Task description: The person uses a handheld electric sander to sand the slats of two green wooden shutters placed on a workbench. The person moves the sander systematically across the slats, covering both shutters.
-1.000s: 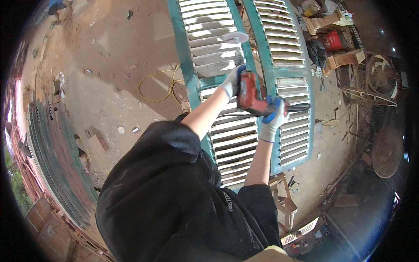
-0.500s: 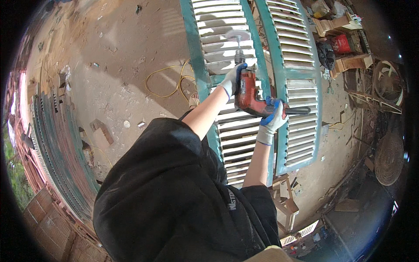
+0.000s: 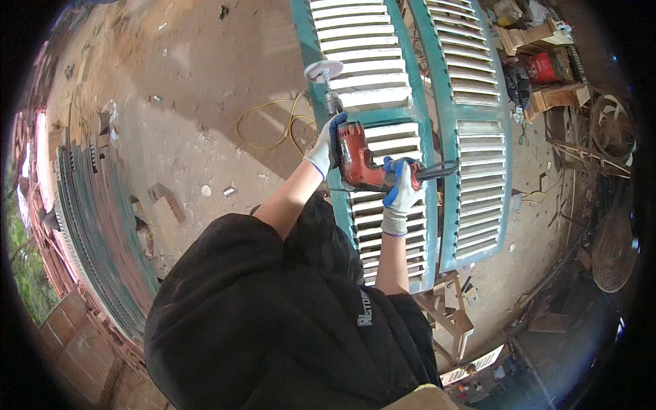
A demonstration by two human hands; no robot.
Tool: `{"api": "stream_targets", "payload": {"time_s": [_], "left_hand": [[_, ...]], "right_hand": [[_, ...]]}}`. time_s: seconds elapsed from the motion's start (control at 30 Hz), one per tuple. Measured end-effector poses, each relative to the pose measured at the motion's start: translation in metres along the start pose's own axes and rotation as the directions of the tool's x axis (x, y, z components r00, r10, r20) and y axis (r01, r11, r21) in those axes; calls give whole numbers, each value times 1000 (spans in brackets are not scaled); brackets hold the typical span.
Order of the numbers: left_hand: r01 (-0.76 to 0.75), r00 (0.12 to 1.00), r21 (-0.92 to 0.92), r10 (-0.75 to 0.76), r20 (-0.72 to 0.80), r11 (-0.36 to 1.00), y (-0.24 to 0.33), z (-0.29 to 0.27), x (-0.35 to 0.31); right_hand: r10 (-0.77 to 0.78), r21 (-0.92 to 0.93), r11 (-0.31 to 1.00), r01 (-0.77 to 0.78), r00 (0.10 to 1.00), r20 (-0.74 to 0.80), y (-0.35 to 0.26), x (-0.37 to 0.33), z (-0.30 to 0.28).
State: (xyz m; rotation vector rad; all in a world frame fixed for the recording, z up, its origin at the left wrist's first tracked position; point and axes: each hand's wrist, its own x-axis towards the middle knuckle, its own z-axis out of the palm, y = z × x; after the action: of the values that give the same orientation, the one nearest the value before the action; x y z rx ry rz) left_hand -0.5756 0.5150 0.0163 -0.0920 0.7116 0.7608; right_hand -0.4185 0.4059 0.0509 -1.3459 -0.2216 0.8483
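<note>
A red power drill with a round sanding disc on its chuck is held in both my hands. My left hand, in a white and blue work glove, wraps around its front behind the chuck. Around the rear handle closes my right hand, gloved the same way, with a black cord leaving the handle to the right. Below the drill lies a green louvred shutter with pale slats. The disc is over its left side rail; whether it touches the wood I cannot tell.
A second louvred shutter lies alongside on the right. A yellow cable loops on the floor to the left. Stacked green shutter panels stand at far left. A wooden trestle shows under the shutters' near end. Clutter includes a red container.
Both hands and the drill have moved left. The disc has shifted from the slats to the left rail of the nearer shutter. My grip on the drill stays the same.
</note>
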Motion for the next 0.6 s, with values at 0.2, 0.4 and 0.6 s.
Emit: {"api": "stream_targets", "payload": {"time_s": [0.2, 0.4, 0.6], "left_hand": [[90, 993, -84, -96, -73, 992, 0, 1, -6], [226, 970, 21, -227, 90, 974, -9, 18, 38], [375, 899, 97, -387, 205, 922, -4, 20, 52]], "right_hand": [[-91, -62, 994, 89, 996, -25, -15, -11, 10], [-43, -30, 999, 43, 999, -4, -39, 1, 13], [-65, 143, 985, 95, 977, -204, -23, -18, 18]]}}
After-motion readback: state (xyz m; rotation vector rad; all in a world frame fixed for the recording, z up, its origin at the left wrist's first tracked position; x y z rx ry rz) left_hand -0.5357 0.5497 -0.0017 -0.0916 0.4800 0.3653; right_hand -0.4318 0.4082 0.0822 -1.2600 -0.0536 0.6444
